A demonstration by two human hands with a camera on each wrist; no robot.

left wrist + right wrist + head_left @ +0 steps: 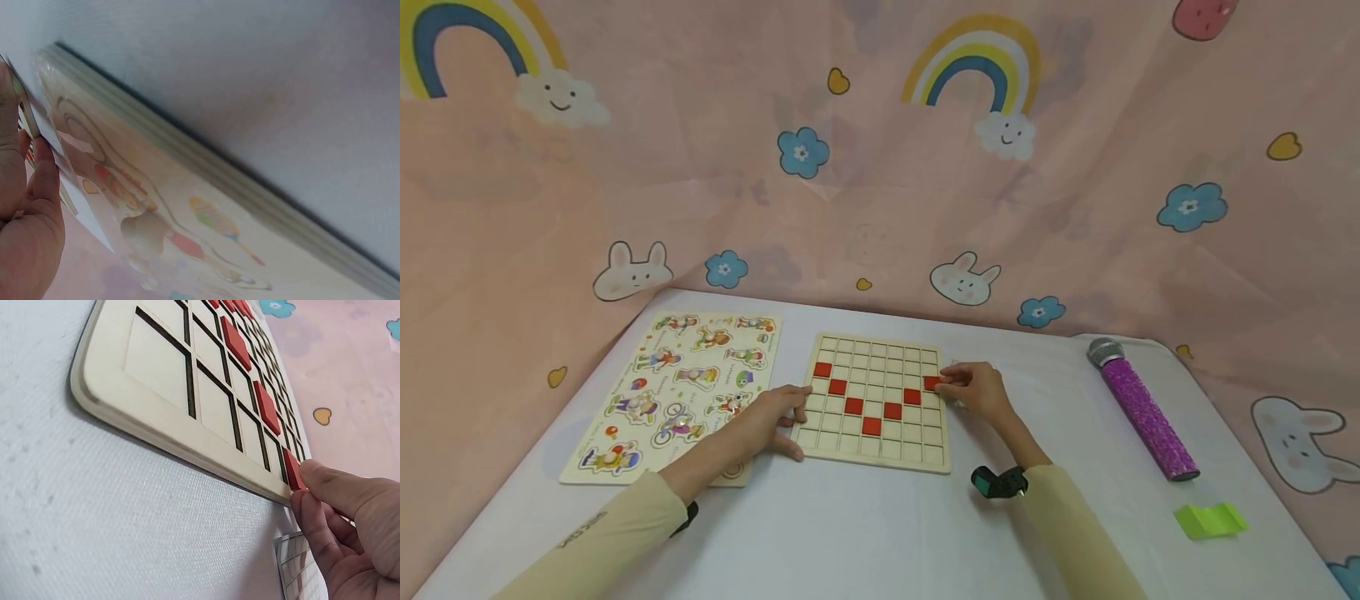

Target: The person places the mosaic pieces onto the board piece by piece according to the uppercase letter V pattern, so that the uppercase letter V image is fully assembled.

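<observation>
A square wooden grid board [871,400] lies flat on the white table, with several red square tiles [853,406] forming a V in its cells. At the board's right edge, my right hand [981,390] pinches the rightmost red tile [294,470] between thumb and index finger; the tile sits in or on its edge cell, partly covered by the fingertips. My left hand [769,421] rests against the board's left edge, fingers spread along it and thumb near the lower-left corner. In the left wrist view, part of that hand is cut off.
Left of the board lies a wooden picture puzzle [696,379], partly under my left forearm. A purple glittery microphone [1146,412] and a green curved piece [1210,521] lie at the right. Behind my right hand is a clear gridded item [297,565]. A pink printed cloth [865,208] hangs behind.
</observation>
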